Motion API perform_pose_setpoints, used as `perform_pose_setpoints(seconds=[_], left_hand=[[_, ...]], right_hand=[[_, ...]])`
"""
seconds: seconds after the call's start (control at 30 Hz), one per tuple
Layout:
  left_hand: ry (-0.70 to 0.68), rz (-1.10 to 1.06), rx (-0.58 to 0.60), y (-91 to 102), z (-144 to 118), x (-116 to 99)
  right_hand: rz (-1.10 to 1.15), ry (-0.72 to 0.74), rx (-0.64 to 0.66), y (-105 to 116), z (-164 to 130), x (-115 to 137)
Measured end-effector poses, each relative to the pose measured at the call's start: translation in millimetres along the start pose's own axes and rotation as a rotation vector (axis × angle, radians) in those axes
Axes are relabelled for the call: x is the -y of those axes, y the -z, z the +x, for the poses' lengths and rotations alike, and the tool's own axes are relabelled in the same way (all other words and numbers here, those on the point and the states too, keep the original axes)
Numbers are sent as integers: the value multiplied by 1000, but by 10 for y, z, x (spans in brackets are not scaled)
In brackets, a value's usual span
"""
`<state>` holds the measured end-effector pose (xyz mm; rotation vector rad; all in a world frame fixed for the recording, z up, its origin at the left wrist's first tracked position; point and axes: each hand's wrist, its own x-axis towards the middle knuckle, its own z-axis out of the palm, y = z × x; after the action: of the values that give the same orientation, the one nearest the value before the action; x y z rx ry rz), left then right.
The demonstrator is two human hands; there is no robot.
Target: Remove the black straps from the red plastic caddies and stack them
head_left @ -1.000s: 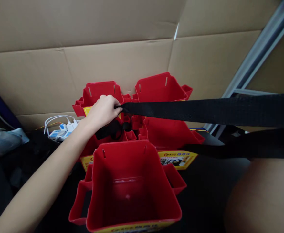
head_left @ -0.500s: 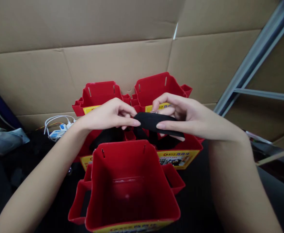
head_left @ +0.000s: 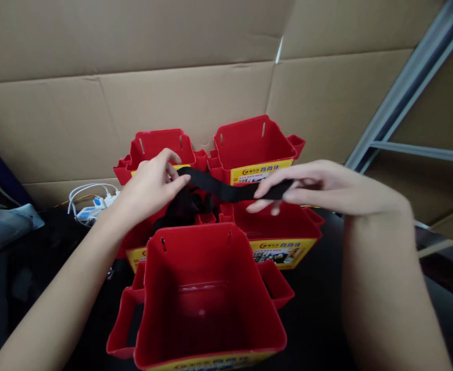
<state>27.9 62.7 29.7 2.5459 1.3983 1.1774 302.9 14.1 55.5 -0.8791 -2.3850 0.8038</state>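
Note:
A black fabric strap [head_left: 230, 192] is stretched between my two hands, sagging a little in the middle. My left hand [head_left: 152, 178] pinches one end between thumb and fingers, above the middle left red bin. My right hand [head_left: 307, 188] grips the other end over the middle right red bin [head_left: 276, 221]. More black strap [head_left: 183, 208] lies bunched below my left hand, partly inside the middle left bin, which my left hand and arm partly hide. Closest to me stands a red plastic bin [head_left: 211, 309] with side pockets and a yellow label.
Two more red bins, one back left [head_left: 158, 144] and one back right [head_left: 249, 139], stand against a cardboard wall [head_left: 172, 108]. A white power strip [head_left: 93, 208] with cables lies to the left. A grey metal frame [head_left: 396, 98] rises at the right.
My hands have moved apart, the left one leftward and the right one rightward. The strap, bunched flat between them before, is drawn out into a longer band.

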Motion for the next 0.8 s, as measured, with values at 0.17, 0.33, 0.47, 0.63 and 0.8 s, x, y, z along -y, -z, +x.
perform_pose_setpoints(seconds=[0.17,0.33,0.47,0.63,0.8], left_hand=[[-271,10,492,-74,-320,-210],[-366,28,653,-119,-356,-77],[-361,37,647,-70,-353,8],[-338,50,641,-55,-380,11],[-321,66,661,-68,-372,-6]], right_hand=[[-194,-109,205,-184,315,-107],[-181,-134,409,-301,450,-261],[-142,-131,520,-347,508,-295],[-123,-133,515,-385,553,-298],[-145,-133,512,-387,556,-307]])
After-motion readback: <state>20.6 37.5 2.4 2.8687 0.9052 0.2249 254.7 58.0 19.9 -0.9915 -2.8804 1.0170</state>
